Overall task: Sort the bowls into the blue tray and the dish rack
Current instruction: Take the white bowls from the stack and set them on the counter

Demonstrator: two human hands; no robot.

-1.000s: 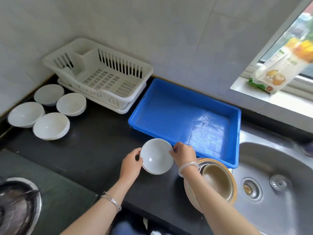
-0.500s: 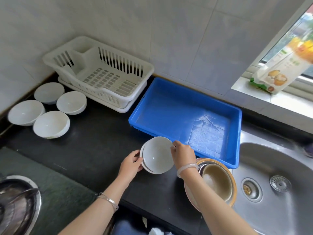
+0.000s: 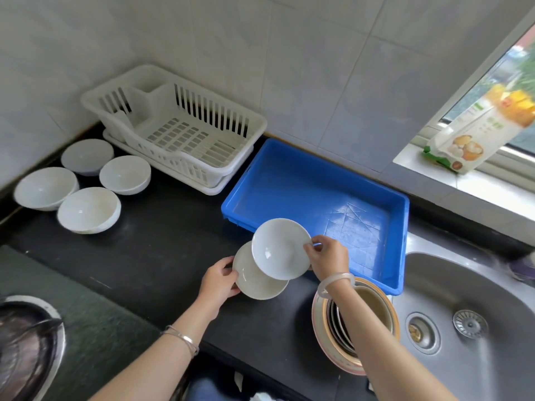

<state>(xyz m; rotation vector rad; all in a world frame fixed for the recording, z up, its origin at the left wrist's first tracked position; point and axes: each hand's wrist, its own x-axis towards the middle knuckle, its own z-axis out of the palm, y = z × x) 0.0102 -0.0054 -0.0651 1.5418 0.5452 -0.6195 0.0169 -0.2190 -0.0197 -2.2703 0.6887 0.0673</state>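
Nearest the body, a nested stack of tan and metal bowls sits on the black counter by the sink, partly under the right forearm. Just beyond it the left hand curls its fingers and thumb round the left edge of the lower bowl, which is tilted; whether its foot touches the counter cannot be told. The right hand pinches the right rim of the upper bowl between thumb and fingertips, holding it tilted over the lower one and over the near rim of the blue tray. Both bowls look like glazed white ceramic: stiff, fairly heavy, smooth enough to slip and likely to chip if knocked together, so a rim pinch with the thumb inside seems the safest hold. Further left, four white bowls stand close together on the counter, and the white dish rack sits against the wall with nothing visible in it.
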